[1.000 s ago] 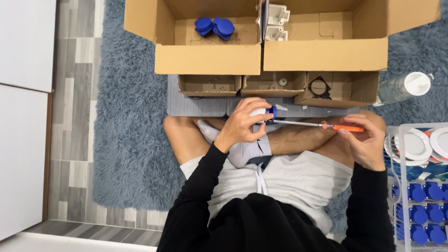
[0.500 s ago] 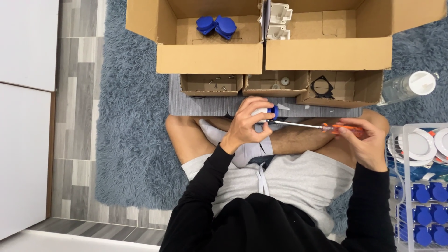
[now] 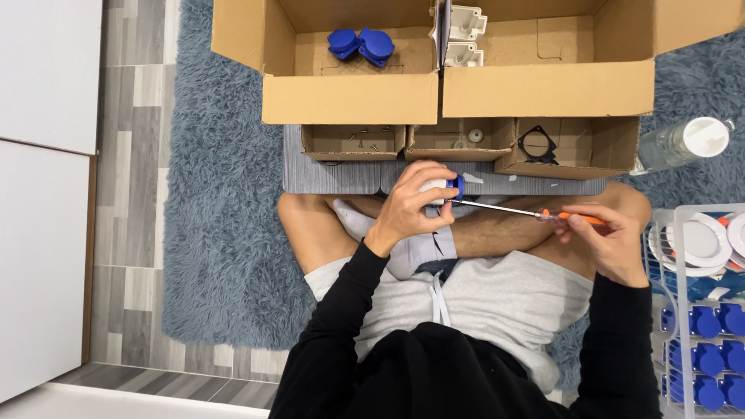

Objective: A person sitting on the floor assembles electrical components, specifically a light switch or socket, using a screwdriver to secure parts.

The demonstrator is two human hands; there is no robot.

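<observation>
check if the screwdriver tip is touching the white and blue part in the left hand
Touching: the head view shows the screwdriver shaft's tip ending against the white and blue part held in the left hand.

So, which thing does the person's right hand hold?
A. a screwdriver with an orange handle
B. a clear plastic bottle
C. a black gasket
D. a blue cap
A: the right hand grips the orange-handled screwdriver, whose tip meets the small white and blue part in the left hand.

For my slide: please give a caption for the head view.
Left hand holds a white-and-blue part; right hand drives an orange-handled screwdriver into it.
</observation>
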